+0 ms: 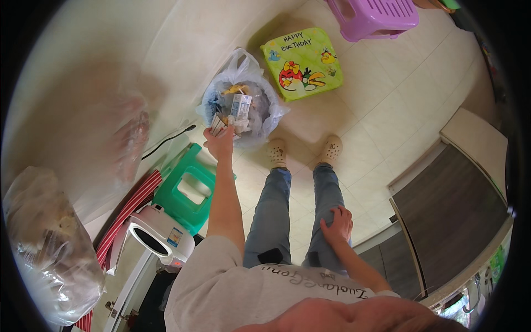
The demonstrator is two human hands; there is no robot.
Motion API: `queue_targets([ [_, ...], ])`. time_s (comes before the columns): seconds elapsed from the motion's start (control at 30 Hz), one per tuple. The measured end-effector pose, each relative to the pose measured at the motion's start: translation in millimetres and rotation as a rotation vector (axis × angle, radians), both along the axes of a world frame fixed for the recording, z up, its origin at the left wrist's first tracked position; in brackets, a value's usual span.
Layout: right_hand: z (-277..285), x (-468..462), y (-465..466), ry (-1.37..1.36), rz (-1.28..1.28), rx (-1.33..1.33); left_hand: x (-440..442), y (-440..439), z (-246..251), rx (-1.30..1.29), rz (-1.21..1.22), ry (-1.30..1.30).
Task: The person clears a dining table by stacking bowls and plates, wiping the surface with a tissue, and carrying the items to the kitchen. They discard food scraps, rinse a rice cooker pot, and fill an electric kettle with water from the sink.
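Note:
My left hand (pixel 220 143) grips a striped piece of paper or card (pixel 217 124) at the near left rim of a waste bin lined with a pale plastic bag (pixel 275 108). What the fingers' underside touches is hidden. Inside the bag lie a white and blue printed carton (pixel 240 106), crumpled white tissue (pixel 239 123) and a yellow peel-like scrap (pixel 235 89). My right hand (pixel 338 226) rests on my right knee, fingers somewhat apart, holding nothing.
Beyond the bin lie a green cartoon-printed stool (pixel 307 62) and a purple plastic stool (pixel 373 18). On the left are a teal plastic stool (pixel 186 191), a white appliance (pixel 166 232), a black cable (pixel 170 139) and a filled clear bag (pixel 54 249). Dark cabinets (pixel 448 207) stand right.

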State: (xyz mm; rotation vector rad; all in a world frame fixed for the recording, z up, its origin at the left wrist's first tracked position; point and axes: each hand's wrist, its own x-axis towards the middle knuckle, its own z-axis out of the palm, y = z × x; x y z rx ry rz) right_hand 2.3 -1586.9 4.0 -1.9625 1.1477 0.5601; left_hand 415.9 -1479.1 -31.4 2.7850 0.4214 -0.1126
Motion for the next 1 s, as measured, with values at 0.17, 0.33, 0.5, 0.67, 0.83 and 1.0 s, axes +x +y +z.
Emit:
queue_targets([
  [0.17,-2,-6,1,0.001,0.014,-0.011,-10,-4,25,0.031,-0.111,0.016],
  [0.33,-4,-8,0,-0.004,0.018,-0.022,-1,8,22,0.047,-0.018,0.053],
  [0.5,-4,-7,3,0.007,0.029,-0.024,-1,22,25,-0.051,-0.13,-0.015],
  [0.67,-7,-7,7,0.0,0.007,-0.038,-8,37,21,-0.035,-0.085,-0.041],
  [0.83,-6,-8,10,0.01,0.023,-0.035,-20,70,27,-0.397,0.185,0.102],
  [1.0,-6,-10,9,0.013,0.024,-0.038,-52,109,67,-1.101,0.249,0.285],
])
